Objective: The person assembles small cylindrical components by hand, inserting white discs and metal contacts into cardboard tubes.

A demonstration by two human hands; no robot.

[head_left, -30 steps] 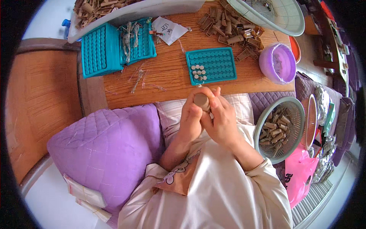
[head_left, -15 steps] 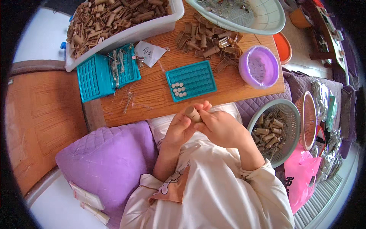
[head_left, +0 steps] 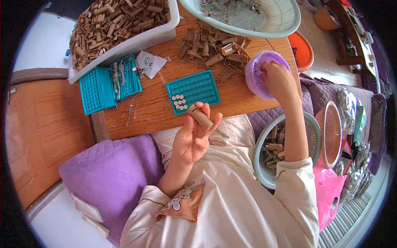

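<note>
A brown tube-shaped plastic casing (head_left: 200,117) is tilted between the fingers and thumb of my left hand (head_left: 189,142), just in front of the table edge. There is a narrow dark slot near its upper end. My right hand (head_left: 278,79) reaches into the purple bowl (head_left: 252,80) at the table's right side. Its fingers are bent together inside; whatever they pinch is too small to make out. Beyond my left hand lies a teal tray (head_left: 200,88) with rows of round pockets. Several small white discs (head_left: 179,102) sit in its left corner.
Loose brown casings (head_left: 213,48) are piled behind the tray. A white bin (head_left: 124,43) full of casings stands at back left, near teal trays (head_left: 92,91) holding wire bundles. A pale green basket (head_left: 289,29) sits at the back; a grey basket (head_left: 264,175) of casings stands right.
My right hand has left the tube casing and moved right into the purple bowl. My left hand now holds the casing alone, tilted. The whole view has shifted slightly.
</note>
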